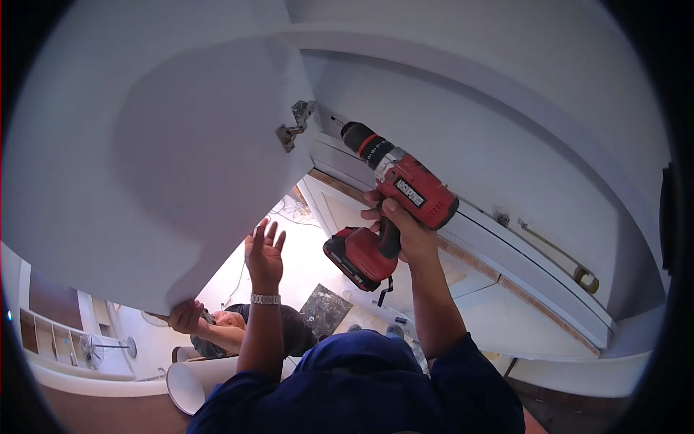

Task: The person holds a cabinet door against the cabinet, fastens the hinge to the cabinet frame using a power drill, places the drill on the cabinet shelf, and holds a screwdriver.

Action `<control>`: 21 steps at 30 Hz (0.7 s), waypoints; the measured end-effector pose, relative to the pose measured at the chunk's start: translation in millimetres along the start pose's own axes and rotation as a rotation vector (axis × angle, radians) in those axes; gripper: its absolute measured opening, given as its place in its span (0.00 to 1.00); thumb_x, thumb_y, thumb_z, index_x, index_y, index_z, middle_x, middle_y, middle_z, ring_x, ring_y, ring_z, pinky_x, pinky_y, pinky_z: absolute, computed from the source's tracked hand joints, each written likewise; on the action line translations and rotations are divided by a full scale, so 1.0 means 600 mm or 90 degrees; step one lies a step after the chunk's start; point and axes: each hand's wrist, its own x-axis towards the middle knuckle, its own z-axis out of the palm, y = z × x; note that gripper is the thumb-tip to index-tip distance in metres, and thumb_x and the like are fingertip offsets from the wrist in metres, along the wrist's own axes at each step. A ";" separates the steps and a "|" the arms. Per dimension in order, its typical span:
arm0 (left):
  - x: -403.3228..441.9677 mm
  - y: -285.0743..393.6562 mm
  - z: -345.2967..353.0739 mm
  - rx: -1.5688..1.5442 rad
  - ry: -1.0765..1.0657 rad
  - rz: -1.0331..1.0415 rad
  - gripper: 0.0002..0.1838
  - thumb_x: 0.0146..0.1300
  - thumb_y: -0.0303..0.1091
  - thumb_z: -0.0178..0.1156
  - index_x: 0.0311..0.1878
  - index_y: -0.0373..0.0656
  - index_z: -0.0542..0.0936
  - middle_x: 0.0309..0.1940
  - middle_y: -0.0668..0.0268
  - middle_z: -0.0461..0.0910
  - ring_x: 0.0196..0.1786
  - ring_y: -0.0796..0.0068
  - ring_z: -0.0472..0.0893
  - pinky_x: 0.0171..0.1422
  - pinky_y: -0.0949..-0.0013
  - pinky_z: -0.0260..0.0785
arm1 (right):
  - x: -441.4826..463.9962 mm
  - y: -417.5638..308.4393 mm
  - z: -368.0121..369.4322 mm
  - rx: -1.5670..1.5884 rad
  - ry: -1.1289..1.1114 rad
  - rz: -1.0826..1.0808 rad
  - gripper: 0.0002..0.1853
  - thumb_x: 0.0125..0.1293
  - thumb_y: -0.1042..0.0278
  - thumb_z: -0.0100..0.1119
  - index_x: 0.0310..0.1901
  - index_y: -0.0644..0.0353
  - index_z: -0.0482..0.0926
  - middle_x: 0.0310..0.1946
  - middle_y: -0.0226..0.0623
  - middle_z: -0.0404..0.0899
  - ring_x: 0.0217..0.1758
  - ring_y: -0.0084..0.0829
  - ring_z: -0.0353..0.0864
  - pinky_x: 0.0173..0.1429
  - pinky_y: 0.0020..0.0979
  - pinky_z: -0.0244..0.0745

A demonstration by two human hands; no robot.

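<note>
My right hand (pixel 408 228) grips the handle of a red and black cordless drill (pixel 416 189), its bit pointing up and left. The bit tip is near a metal hinge (pixel 295 127) at the edge of a large white cabinet door (pixel 210 145); a small gap appears between them. Lower down, my left hand (pixel 266 254) is raised beside the door's slanting edge, fingers apart and holding nothing. I cannot tell whether its fingertips touch the door. A watch with a metal band is on that wrist.
Another person's hand (pixel 188 317) holds the door's lower edge. Inside the white cabinet (pixel 463 123) lie a tape measure (pixel 587 279) with its blade out and a small heap of hardware (pixel 501 215). Below are a dark square panel (pixel 325 311), a fan (pixel 92 350) and a large pale roll (pixel 189 387).
</note>
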 end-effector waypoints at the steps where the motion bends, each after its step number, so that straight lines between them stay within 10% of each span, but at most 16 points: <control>1: 0.001 0.009 0.001 -0.017 -0.013 0.030 0.23 0.66 0.34 0.61 0.61 0.44 0.65 0.59 0.59 0.70 0.60 0.60 0.73 0.61 0.54 0.71 | 0.007 0.001 0.003 -0.007 -0.004 0.004 0.20 0.62 0.68 0.65 0.54 0.63 0.74 0.43 0.42 0.83 0.39 0.31 0.86 0.34 0.26 0.80; 21: -0.002 0.009 -0.050 -0.088 -0.067 0.176 0.12 0.69 0.39 0.55 0.52 0.46 0.76 0.53 0.64 0.77 0.60 0.61 0.74 0.67 0.44 0.64 | 0.081 0.027 0.023 0.035 -0.005 -0.013 0.13 0.63 0.71 0.61 0.49 0.64 0.76 0.37 0.37 0.82 0.30 0.27 0.83 0.34 0.29 0.79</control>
